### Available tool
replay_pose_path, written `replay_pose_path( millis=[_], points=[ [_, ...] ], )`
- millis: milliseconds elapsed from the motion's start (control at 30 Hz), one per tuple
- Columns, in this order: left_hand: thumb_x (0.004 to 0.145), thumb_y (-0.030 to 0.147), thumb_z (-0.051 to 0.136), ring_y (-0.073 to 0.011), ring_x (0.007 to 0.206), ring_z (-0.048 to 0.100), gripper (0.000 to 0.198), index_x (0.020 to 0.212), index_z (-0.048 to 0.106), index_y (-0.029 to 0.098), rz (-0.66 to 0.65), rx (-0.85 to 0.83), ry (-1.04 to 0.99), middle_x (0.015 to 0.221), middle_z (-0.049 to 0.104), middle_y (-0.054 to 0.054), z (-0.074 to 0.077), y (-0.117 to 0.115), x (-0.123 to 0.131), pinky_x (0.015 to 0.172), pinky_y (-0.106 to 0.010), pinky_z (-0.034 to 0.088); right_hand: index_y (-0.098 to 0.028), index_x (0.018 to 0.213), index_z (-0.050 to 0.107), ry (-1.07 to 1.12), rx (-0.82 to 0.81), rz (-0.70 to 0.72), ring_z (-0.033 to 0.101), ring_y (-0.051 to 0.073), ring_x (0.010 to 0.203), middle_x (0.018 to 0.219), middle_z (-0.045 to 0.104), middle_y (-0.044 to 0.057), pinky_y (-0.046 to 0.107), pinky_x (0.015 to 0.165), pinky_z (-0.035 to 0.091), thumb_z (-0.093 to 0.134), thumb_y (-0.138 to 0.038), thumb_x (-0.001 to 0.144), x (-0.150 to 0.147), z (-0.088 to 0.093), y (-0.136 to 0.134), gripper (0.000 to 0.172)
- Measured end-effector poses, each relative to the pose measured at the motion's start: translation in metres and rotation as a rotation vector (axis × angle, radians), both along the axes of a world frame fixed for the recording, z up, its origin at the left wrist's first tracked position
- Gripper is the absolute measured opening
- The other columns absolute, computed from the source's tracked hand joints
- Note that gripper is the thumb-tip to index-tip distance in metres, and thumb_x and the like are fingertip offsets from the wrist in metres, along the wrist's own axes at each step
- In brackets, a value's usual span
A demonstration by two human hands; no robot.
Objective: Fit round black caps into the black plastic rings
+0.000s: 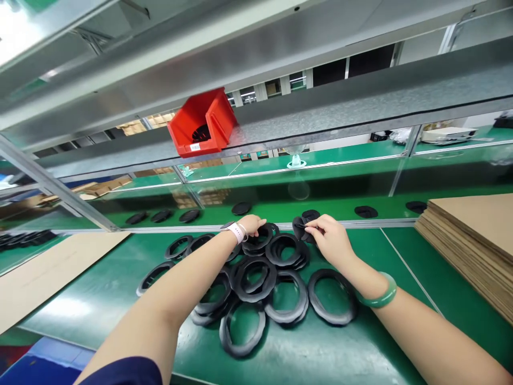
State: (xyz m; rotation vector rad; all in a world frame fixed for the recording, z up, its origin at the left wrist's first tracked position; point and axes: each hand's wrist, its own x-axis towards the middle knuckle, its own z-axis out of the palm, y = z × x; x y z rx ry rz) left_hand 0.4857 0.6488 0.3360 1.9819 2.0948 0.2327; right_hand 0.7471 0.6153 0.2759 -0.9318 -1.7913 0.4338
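My left hand [249, 225], with a pale watch band and a bracelet on its wrist, reaches to the far side of a pile of black rings [253, 279]. Its fingers are bent down at the rim of one black ring [262, 247] and appear to pinch it; the fingertips are partly hidden. With thumb and forefinger, my right hand [332, 239] pinches a thin black disc [298, 229], tilted up beside the pile. A green bangle is on the right wrist. Close behind that disc lies another flat black disc [311, 215].
Several black discs [189, 215] lie along the conveyor strip [272, 208] behind the green table [385, 331]. A red bin [222, 125] with black parts sits on the metal shelf [320, 115] above. Stacked cardboard sheets [473, 235] stand right; a cardboard sheet [60, 267] lies left.
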Motion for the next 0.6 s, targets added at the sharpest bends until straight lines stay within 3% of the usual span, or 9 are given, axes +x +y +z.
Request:
replay_pose_path(
  millis=[133,233,300,367,467,533,600],
  points=[
    [0.096,0.046,0.057,-0.0138,0.06,0.061,0.036,0.085,0.065,0.012,0.048,-0.043,-0.05,0.069,0.063,0.002,0.001,-0.005,-0.013,0.063,-0.03,0.053,-0.02,0.088,0.073,-0.02,-0.005,0.025,0.061,0.023,0.086,0.087,0.065,0.007,0.036,0.078,0.047,0.057,-0.024,0.092,-0.002,-0.001,-0.001,0.016],
    [0.092,0.043,0.06,-0.0154,0.053,0.057,0.029,0.081,0.064,0.016,0.065,0.038,-0.095,0.056,0.059,0.002,0.014,-0.036,-0.029,0.062,-0.03,0.047,-0.02,0.089,0.074,0.002,-0.006,0.038,0.062,0.022,0.083,0.087,0.066,0.006,0.035,0.077,0.048,0.06,-0.023,0.091,-0.003,0.0,-0.004,0.014],
    [0.09,0.044,0.06,-0.017,0.057,0.059,0.027,0.097,0.064,0.018,0.081,0.101,-0.196,0.063,0.065,0.0,0.022,-0.068,-0.04,0.061,-0.03,0.046,-0.021,0.09,0.074,0.023,-0.004,0.057,0.062,0.021,0.082,0.087,0.068,0.005,0.035,0.077,0.049,0.061,-0.022,0.091,-0.005,0.003,-0.01,0.013],
    [0.087,0.047,0.064,-0.018,0.063,0.063,0.045,0.121,0.055,0.019,0.115,0.159,-0.498,0.078,0.073,-0.003,0.023,-0.104,-0.045,0.061,-0.029,0.048,-0.022,0.092,0.075,0.044,0.003,0.088,0.063,0.021,0.081,0.087,0.069,0.004,0.034,0.076,0.05,0.062,-0.023,0.092,-0.009,0.008,-0.019,0.013],
    [0.078,0.042,0.077,-0.0195,0.078,0.069,0.067,0.134,0.049,0.019,0.239,0.106,-1.096,0.097,0.075,-0.008,0.007,-0.156,-0.034,0.069,-0.03,0.054,-0.022,0.093,0.076,0.057,0.026,0.146,0.063,0.019,0.077,0.085,0.069,0.003,0.032,0.071,0.051,0.062,-0.025,0.094,-0.016,0.017,-0.041,0.013],
    [0.074,0.034,0.082,-0.0188,0.085,0.07,0.055,0.122,0.059,0.017,0.298,-0.039,-1.354,0.105,0.074,-0.01,-0.013,-0.182,-0.015,0.075,-0.029,0.057,-0.022,0.095,0.075,0.032,0.077,0.182,0.062,0.018,0.074,0.083,0.068,0.003,0.031,0.068,0.051,0.062,-0.025,0.095,-0.019,0.023,-0.057,0.014],
    [0.072,0.026,0.084,-0.0176,0.087,0.07,0.043,0.109,0.063,0.018,0.322,-0.116,-1.484,0.109,0.074,-0.009,-0.035,-0.198,0.008,0.078,-0.028,0.057,-0.02,0.098,0.075,-0.047,0.187,0.204,0.063,0.018,0.076,0.086,0.069,0.005,0.031,0.07,0.052,0.058,-0.024,0.098,-0.021,0.025,-0.071,0.017]
  ],
)
